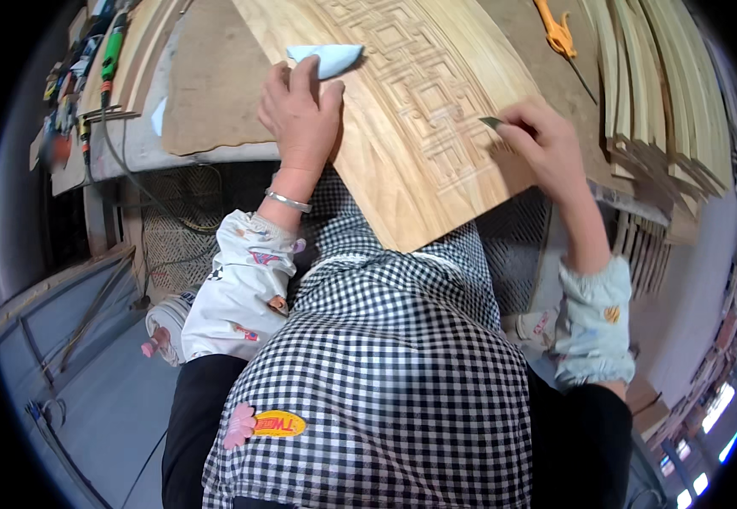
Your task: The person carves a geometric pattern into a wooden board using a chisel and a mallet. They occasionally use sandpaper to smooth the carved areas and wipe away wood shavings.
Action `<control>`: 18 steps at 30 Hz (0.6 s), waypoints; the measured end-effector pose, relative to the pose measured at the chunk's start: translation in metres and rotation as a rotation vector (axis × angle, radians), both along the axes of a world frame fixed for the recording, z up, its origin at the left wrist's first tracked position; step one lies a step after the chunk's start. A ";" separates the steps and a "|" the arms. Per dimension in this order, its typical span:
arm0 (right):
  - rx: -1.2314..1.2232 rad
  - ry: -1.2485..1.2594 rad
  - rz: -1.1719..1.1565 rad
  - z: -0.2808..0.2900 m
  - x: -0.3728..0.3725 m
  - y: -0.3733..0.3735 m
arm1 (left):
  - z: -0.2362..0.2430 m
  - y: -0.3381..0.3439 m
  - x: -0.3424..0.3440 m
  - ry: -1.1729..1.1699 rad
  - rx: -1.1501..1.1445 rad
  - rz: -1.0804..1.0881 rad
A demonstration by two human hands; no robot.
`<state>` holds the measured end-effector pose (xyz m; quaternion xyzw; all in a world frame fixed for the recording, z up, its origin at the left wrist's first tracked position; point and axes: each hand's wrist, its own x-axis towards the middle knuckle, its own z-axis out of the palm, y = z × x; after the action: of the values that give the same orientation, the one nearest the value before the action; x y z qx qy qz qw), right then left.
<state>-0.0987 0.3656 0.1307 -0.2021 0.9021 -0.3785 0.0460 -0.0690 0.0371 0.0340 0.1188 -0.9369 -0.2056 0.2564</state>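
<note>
A long pale wooden board (385,191) lies slanted across the bench, its near end jutting over my lap. Down its middle runs a band of carved geometric relief (436,97). My left hand (300,110) rests at the board's left edge, fingers apart, with the fingertips touching a folded light-blue sheet (339,59) that could be paper or cloth. Over the right side of the carving, my right hand (546,148) pinches a small dark-green pointed piece (490,123). Its tip is close to the relief; most of the piece is hidden in my fingers, so its kind is unclear.
A brown sheet (215,93) covers the bench at left. Beyond it are a green corded tool (114,51) and wooden strips (143,55). An orange air blow gun (557,34) lies at far right, beside stacked wooden slats (657,85). A white bucket (165,327) stands on the floor.
</note>
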 end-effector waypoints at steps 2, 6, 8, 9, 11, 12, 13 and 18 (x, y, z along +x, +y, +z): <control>-0.416 -0.373 -0.264 -0.013 0.032 0.002 | 0.005 -0.012 -0.010 0.023 -0.054 -0.003; -0.768 -0.586 -0.410 -0.026 0.081 -0.016 | 0.004 -0.037 -0.035 0.083 -0.160 0.115; -0.942 -0.643 -0.498 -0.023 0.096 -0.030 | 0.027 -0.025 -0.032 0.211 -0.105 0.053; -1.011 -0.672 -0.526 -0.026 0.100 -0.034 | 0.043 -0.014 -0.026 0.273 -0.074 0.018; -1.055 -0.649 -0.531 -0.023 0.105 -0.051 | 0.079 0.025 0.017 -0.088 0.283 -0.413; -1.083 -0.653 -0.509 -0.017 0.107 -0.061 | 0.093 0.046 0.041 -0.243 0.466 -0.564; -1.115 -0.661 -0.481 -0.012 0.108 -0.069 | 0.097 0.064 0.059 -0.306 0.626 -0.654; -0.877 -0.563 -0.614 -0.033 0.133 -0.056 | 0.095 0.057 0.080 -0.581 1.272 -0.506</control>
<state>0.0338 0.3100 0.0977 0.1750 0.6322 -0.7501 0.0839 0.0110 0.0937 0.1292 0.0744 -0.6657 -0.7214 -0.1754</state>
